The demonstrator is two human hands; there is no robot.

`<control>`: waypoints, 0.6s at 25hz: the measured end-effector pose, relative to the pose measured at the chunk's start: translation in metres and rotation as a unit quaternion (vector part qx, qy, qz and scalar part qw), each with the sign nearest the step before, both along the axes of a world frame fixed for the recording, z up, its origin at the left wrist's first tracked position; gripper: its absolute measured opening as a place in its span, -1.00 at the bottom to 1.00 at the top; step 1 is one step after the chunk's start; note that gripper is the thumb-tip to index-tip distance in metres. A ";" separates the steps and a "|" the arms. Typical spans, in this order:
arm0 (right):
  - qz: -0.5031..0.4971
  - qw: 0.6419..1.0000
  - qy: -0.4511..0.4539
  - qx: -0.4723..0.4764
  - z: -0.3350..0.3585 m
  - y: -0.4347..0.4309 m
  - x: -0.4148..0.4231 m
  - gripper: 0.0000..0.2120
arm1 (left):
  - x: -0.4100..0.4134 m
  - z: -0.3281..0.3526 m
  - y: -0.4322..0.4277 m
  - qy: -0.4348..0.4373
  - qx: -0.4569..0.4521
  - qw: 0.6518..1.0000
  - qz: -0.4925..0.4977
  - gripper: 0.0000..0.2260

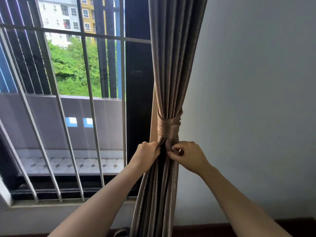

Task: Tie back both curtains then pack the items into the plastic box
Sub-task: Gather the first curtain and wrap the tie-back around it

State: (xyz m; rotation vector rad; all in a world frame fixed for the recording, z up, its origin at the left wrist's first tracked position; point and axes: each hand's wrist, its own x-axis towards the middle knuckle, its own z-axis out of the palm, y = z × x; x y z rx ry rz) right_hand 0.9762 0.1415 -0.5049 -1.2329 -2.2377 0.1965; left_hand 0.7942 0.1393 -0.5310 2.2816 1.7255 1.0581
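A taupe curtain hangs gathered at the right edge of the window. A tieback band of the same fabric is wrapped round it at mid height and knotted. Just below the knot my left hand grips the band's end on the left side. My right hand pinches the other end on the right, fingers curled. Both hands touch the curtain folds directly under the wrap. The plastic box and the items are not in view.
A barred window fills the left half, with a balcony, trees and buildings outside. A plain white wall lies to the right of the curtain. A dark furniture edge runs along the bottom.
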 end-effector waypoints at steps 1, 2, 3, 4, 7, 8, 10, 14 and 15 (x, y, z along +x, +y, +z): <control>-0.002 1.000 0.015 0.014 -0.001 -0.001 0.004 -0.81 | 0.003 -0.001 -0.004 -0.009 0.007 1.000 -0.019 -0.79; -0.011 0.997 0.067 0.035 -0.005 -0.001 0.007 -0.84 | 0.004 -0.002 -0.007 -0.020 0.013 0.999 -0.037 -0.81; -0.033 0.988 0.141 0.050 -0.009 -0.002 0.008 -0.87 | 0.002 -0.004 -0.012 -0.031 0.018 0.998 -0.051 -0.83; -0.064 0.975 0.204 0.051 -0.014 0.000 0.010 -0.86 | 0.000 -0.006 -0.016 -0.041 0.025 0.997 -0.055 -0.82; -0.103 0.976 0.182 -0.053 -0.020 0.008 0.009 -0.56 | -0.012 -0.006 -0.020 -0.080 0.032 0.995 -0.052 -0.81; -0.104 0.980 0.148 -0.078 -0.020 0.012 0.007 -0.48 | -0.013 -0.004 -0.019 -0.085 0.016 0.995 -0.045 -0.75; -0.119 0.982 0.126 -0.079 -0.016 0.019 0.001 -0.49 | -0.012 0.000 -0.015 -0.076 -0.022 0.997 -0.023 -0.59; -0.103 0.989 0.094 -0.051 -0.008 0.029 -0.011 -0.87 | 0.000 0.004 -0.006 0.017 -0.052 0.997 0.045 -0.63; -0.091 0.989 0.089 -0.069 -0.007 0.029 -0.011 -0.85 | 0.003 0.002 -0.005 0.027 -0.053 0.997 0.059 -0.67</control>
